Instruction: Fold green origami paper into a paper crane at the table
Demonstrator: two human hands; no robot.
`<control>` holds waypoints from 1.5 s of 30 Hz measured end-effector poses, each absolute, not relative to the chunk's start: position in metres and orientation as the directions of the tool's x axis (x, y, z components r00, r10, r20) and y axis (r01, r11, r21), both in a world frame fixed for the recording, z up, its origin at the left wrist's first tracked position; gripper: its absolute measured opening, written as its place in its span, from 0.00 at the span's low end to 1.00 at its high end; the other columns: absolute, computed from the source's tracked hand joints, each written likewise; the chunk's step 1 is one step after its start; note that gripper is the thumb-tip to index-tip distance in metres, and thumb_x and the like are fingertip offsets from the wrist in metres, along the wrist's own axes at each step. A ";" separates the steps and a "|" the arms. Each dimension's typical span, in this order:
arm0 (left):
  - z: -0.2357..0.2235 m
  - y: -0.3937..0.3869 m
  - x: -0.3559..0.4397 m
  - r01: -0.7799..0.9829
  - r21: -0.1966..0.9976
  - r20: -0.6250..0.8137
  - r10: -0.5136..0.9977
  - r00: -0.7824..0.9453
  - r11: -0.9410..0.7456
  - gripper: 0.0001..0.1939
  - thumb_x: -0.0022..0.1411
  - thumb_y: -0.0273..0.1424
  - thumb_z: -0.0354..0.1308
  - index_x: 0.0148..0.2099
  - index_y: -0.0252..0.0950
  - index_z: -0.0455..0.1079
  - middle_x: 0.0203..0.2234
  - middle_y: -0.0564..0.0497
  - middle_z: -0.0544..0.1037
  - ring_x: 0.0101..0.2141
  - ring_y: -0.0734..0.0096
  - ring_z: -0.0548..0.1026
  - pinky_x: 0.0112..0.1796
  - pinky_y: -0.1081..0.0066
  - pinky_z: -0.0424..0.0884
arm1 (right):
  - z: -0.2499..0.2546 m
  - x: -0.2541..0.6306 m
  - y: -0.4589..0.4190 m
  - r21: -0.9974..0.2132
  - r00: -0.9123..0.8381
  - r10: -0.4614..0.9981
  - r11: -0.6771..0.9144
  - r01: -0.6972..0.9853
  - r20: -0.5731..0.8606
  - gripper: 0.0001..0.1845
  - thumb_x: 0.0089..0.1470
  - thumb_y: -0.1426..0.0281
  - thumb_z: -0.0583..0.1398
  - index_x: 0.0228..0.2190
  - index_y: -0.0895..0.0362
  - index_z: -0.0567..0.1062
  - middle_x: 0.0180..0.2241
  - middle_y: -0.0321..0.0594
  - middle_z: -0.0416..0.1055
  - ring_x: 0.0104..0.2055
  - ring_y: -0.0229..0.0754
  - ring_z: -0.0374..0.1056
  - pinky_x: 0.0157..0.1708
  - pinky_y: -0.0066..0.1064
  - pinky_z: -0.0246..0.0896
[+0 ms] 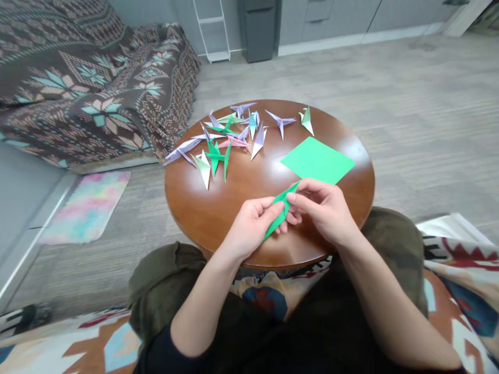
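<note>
A narrow folded piece of green origami paper [277, 222] slants between my two hands, above the near part of the round wooden table. My left hand [255, 223] grips its lower part, the thumb lying on top and the fingers beneath. At the upper end my right hand [325, 208] pinches the paper between thumb and fingers. Just beyond my right hand lies a flat, unfolded green sheet [318, 160]. Part of the folded paper's underside is hidden by my fingers.
Several folded paper cranes [228, 140] in purple, green, pink and white crowd the table's far left. A pale green crane [306, 122] stands apart at the far edge. The round table [234, 208] sits before my knees. A patterned sofa [109, 93] is at the left.
</note>
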State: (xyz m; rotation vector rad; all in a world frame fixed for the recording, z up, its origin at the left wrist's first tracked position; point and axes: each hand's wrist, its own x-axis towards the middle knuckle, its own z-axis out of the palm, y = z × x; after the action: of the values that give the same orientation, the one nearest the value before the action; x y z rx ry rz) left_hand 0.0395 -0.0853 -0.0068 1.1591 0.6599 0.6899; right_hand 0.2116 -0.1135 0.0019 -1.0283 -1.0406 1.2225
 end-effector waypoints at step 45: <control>-0.002 -0.090 0.046 -0.119 0.984 -0.064 0.891 0.450 0.131 0.18 0.65 0.45 0.68 0.36 0.35 0.72 0.24 0.51 0.82 0.22 0.75 0.76 0.27 0.75 0.71 | -0.004 0.197 -0.115 -0.977 0.222 0.971 0.126 -0.171 0.087 0.14 0.53 0.63 0.74 0.25 0.56 0.79 0.17 0.30 0.72 0.16 0.32 0.66 0.16 0.23 0.61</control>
State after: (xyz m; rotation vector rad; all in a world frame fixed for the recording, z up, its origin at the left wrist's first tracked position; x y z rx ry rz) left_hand 0.0460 -0.0900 -0.0023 1.2152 0.8125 0.8647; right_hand 0.1969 -0.1155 -0.0040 -1.0913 -0.9683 1.0570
